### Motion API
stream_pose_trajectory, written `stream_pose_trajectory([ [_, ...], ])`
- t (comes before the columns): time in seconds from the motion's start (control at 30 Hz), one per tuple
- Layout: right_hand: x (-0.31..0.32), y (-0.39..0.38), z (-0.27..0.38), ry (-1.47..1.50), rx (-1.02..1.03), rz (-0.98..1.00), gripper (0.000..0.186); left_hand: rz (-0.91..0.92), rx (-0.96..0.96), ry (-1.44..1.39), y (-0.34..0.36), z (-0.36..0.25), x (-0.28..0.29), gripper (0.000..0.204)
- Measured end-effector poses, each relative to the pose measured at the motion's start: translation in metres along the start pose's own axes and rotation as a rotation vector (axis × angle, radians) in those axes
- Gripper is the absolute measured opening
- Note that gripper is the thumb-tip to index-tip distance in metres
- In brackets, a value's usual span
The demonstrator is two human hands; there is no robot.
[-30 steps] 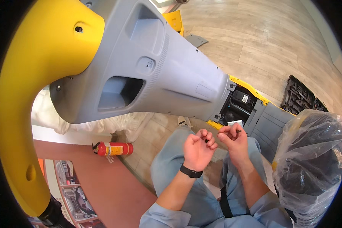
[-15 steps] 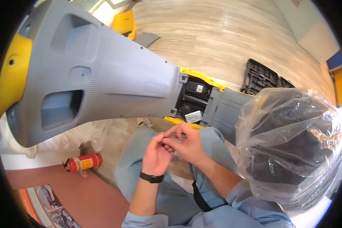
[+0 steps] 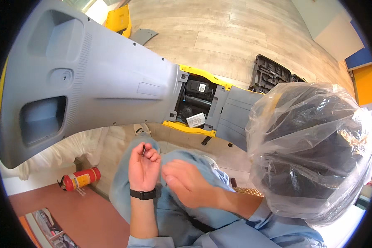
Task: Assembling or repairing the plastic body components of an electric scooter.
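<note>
Beside the scooter's open, yellow-edged bay [image 3: 190,129], we are holding our left hand [image 3: 144,168] palm up and half curled, its thumb and fingertips pinching a small dark piece [image 3: 144,151]. The piece is sitting on our side of the bay, to its left and well apart from it, showing too little for us to tell its kind. We are judging it light and stiff, hardly fragile, but prone to slipping, since so little of it is offering a grip; we are favouring finger pads pressed across its sides. Our right hand [image 3: 185,182] is curling loosely on our side of the bay, fingertips turned from view; whether it is holding anything, we cannot tell. A white box [image 3: 196,120] is lying inside the bay, toward its near edge.
</note>
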State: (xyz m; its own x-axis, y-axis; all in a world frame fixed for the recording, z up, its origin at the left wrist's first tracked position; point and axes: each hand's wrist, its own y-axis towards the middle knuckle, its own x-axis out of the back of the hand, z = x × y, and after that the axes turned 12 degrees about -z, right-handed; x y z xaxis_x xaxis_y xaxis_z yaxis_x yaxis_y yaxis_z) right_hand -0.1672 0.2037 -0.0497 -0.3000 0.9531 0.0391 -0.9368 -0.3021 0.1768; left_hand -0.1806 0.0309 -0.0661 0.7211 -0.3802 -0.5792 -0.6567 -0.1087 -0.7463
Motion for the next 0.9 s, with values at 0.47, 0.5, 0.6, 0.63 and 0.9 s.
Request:
stream_pose_trajectory([
  [0.47,0.077,-0.063,-0.059,-0.510,-0.418,-0.362,0.011,-0.368,0.301,0.085,0.101,0.193,0.036,0.016],
  [0.5,0.077,-0.066,-0.070,-0.625,-0.327,-0.379,0.010,-0.445,0.287,0.086,0.107,0.205,0.040,0.017],
  [0.6,0.085,-0.064,-0.091,-0.801,-0.130,-0.336,0.012,-0.491,0.307,0.119,0.132,0.236,0.064,0.017],
  [0.63,0.081,-0.062,-0.097,-0.798,-0.151,-0.299,0.013,-0.457,0.318,0.158,0.139,0.241,0.075,0.017],
  [0.9,0.090,-0.039,-0.139,-1.021,-0.169,-0.268,0.010,-0.375,0.232,0.273,0.143,0.229,0.050,0.013],
])
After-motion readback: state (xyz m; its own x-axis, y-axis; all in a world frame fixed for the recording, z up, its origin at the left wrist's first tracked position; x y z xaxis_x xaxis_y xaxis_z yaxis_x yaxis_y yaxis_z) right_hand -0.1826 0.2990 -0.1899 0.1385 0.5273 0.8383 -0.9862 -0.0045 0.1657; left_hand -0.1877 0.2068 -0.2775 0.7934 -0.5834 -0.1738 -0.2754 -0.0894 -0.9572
